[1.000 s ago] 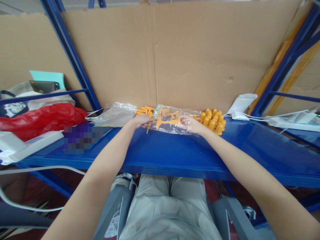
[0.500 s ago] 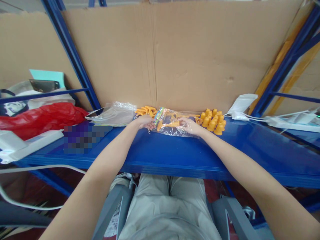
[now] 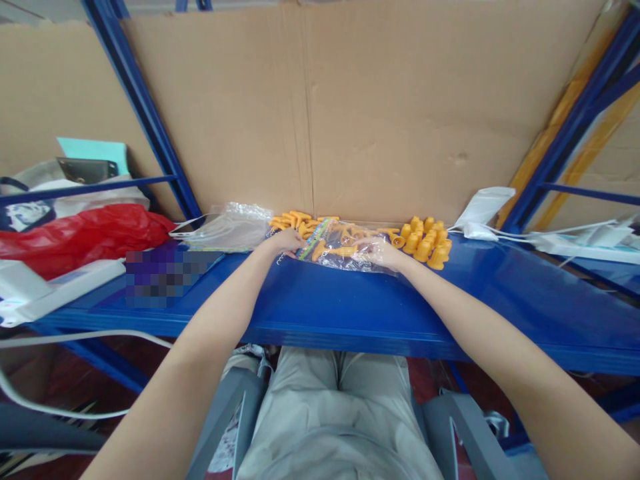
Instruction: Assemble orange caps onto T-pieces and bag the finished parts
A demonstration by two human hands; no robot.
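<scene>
The bag (image 3: 345, 251) lay left-to-right at frame centre, flatter than before; fingers of the left hand (image 3: 287, 240) and right hand (image 3: 380, 252) pinched its ends.

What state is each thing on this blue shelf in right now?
Clear bag: resting on the shelf, holding orange parts, gripped at both ends.
Left hand: closed on the bag's left end.
Right hand: closed on its right end.
Orange caps: loose, heaped beside the bag.
Empty bags: stacked flat.
Red bag: crumpled.
</scene>
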